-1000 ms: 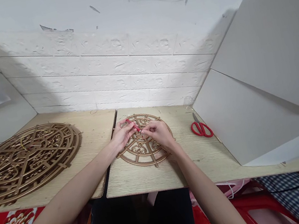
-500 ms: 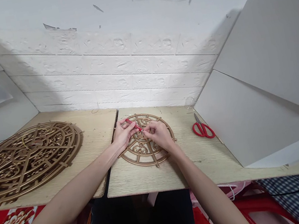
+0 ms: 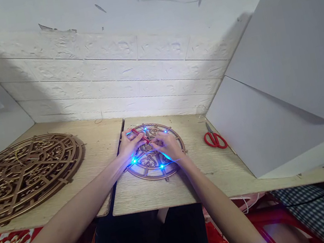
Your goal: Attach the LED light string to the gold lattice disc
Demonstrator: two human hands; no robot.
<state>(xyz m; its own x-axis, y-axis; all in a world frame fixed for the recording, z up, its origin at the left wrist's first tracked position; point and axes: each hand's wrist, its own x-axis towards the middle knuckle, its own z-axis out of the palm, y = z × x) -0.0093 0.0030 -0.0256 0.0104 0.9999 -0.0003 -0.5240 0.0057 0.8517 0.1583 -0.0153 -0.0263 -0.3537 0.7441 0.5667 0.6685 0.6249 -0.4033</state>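
Note:
A small round gold lattice disc [image 3: 155, 172] lies flat on the right wooden board. Several blue lights glow around it. My left hand [image 3: 129, 145] rests on the disc's left part with fingers closed on a small red piece [image 3: 138, 133]. My right hand [image 3: 167, 145] sits on the disc's right part, its fingers pinched against the red piece's end; what they pinch is too small to name. The two hands touch over the disc's middle.
A stack of larger gold lattice discs [image 3: 23, 171] lies on the left board. Red-handled scissors [image 3: 213, 138] lie right of the small disc. White panels [image 3: 273, 119] lean at the right. A gap [image 3: 116, 162] separates the two boards. A white brick wall stands behind.
Blue lights have come on around the small disc; they were dark in both earlier frames. The hands have stayed in nearly the same place over the disc.

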